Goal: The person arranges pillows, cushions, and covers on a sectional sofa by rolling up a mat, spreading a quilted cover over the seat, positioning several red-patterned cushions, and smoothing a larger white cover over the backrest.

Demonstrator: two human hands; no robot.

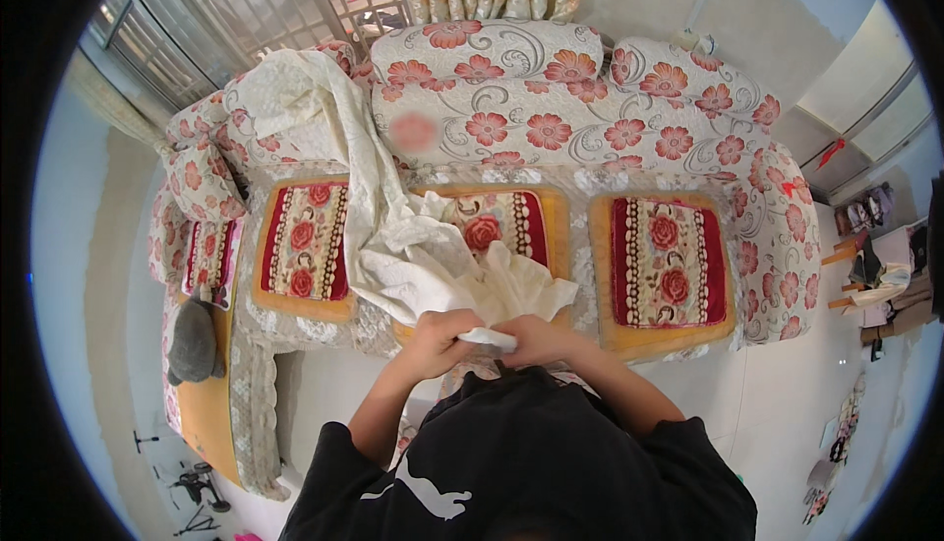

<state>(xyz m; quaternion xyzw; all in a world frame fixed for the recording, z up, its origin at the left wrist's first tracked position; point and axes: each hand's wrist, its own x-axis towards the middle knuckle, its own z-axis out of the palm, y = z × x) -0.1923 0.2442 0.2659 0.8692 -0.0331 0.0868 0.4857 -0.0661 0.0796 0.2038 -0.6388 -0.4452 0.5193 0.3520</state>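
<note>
A long white patterned cloth (405, 246) lies bunched over the backrest and seat of a floral sofa (516, 128), its near end close to my body. My left hand (442, 338) grips a folded edge of this cloth, with the fingers curled round it. Close beside it on the right, my right hand (535, 340) pinches the same edge, and a short white strip shows between the two hands. The cloth partly covers a middle seat mat with red roses (483, 231) and crosses the edge of the left rose mat (302, 242).
Another rose mat (667, 264) lies on the right seat. A floral cushion (203, 183) leans at the sofa's left corner, above a grey plush toy (193, 342). Shoes (837, 445) stand along the right wall; a small tricycle (198, 486) is at lower left.
</note>
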